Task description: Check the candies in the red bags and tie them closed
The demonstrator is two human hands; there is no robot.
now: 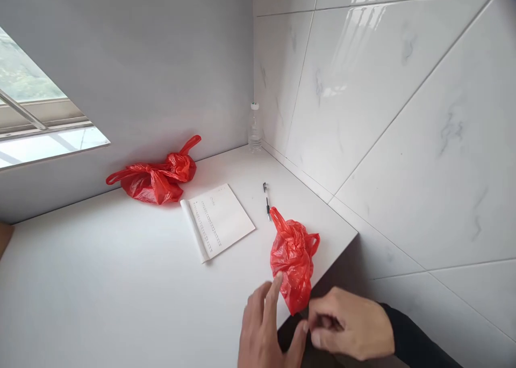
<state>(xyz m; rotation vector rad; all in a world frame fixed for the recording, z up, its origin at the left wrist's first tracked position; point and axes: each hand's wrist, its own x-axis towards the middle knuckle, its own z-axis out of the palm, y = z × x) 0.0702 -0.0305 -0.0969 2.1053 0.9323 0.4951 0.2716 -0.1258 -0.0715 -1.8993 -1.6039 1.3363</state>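
A knotted red plastic bag [293, 255] sits at the right edge of the white table, its handle loops sticking up and its lower corner near the edge. My left hand [264, 325] is open beside it, with the index fingertip at the bag's lower left side; whether it presses on the plastic I cannot tell. Just right of the bag's lower corner, past the table edge, my right hand [350, 322] has its fingers curled in. What those fingers hold, if anything, is hidden.
Behind the bag lie a pen [266, 202] and an open notepad [221, 223] with writing. A second knotted red plastic bag [155, 180] rests against the grey wall. A clear bottle [255, 130] with a white cap stands in the corner by the tiled wall [382, 115].
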